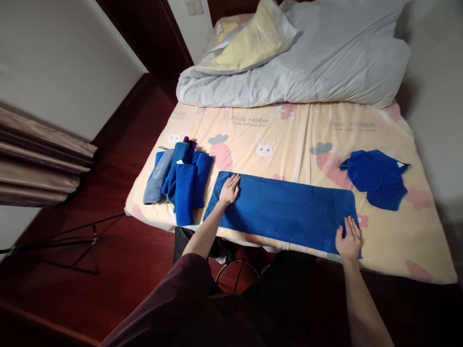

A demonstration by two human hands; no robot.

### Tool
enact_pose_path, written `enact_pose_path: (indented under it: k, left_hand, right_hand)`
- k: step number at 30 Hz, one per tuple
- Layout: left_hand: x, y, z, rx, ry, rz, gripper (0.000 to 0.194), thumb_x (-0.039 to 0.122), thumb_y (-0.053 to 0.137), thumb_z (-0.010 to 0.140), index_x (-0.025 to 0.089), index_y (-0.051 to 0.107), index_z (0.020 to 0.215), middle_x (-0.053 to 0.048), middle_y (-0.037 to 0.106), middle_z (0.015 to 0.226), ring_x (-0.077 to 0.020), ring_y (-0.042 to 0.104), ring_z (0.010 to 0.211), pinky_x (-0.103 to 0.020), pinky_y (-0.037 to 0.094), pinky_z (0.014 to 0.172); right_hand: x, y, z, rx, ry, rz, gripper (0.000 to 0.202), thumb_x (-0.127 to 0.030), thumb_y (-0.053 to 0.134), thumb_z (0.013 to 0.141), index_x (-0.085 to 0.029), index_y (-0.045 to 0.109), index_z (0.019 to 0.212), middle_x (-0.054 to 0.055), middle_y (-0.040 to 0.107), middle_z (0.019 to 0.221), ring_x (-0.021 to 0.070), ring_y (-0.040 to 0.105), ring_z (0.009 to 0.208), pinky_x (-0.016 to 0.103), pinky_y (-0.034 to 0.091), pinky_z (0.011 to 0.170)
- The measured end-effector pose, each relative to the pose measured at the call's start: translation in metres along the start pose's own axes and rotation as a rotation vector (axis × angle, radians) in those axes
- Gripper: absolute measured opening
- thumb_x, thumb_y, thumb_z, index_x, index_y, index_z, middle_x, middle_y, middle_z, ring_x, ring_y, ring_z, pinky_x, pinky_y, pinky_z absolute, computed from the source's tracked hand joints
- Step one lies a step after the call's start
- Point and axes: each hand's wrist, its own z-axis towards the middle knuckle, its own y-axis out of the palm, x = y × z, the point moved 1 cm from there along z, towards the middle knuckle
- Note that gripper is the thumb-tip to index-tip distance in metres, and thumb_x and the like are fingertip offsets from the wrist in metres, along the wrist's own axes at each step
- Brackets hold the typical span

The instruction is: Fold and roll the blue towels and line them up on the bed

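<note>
A long blue towel (282, 207) lies flat along the near edge of the bed. On its left end rests my left hand (230, 190), palm down with fingers stretched out. My right hand (349, 240) lies flat on the towel's near right corner, its fingers extended. Left of the towel is a pile of folded or rolled cloths, among them a grey-blue one (158, 178) and a bright blue one (185, 195). A crumpled blue cloth (379, 177) sits beyond the towel's right end.
A grey quilt (307, 62) with a yellow part is bunched at the bed's far side. The patterned bed sheet (264, 130) shows around the cloths. Black tripod legs (94, 233) stand on the floor at left, near a curtain (39, 159).
</note>
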Motion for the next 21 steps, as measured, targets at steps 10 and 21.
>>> enact_pose_path:
  k: [10, 21]
  left_hand:
    - [-0.023, -0.016, 0.005, 0.114, -0.286, 0.118, 0.06, 0.029, 0.035, 0.098, 0.011, 0.038, 0.156, -0.01, 0.031, 0.165, -0.0252, 0.018, 0.156, -0.048, 0.012, 0.129]
    - [-0.016, -0.017, 0.005, 0.165, -0.291, 0.033, 0.065, 0.027, 0.041, 0.092, 0.011, 0.04, 0.155, -0.012, 0.033, 0.164, -0.0294, 0.02, 0.155, -0.054, 0.011, 0.127]
  right_hand:
    - [0.003, 0.001, 0.001, -0.039, 0.008, -0.036, 0.052, -0.026, 0.044, 0.097, -0.01, 0.055, 0.145, 0.018, 0.056, 0.147, 0.031, 0.051, 0.138, 0.052, 0.044, 0.115]
    - [-0.006, -0.007, 0.003, -0.191, 0.081, -0.154, 0.052, -0.027, 0.035, 0.1, -0.013, 0.05, 0.148, 0.015, 0.053, 0.15, 0.0251, 0.045, 0.144, 0.05, 0.038, 0.12]
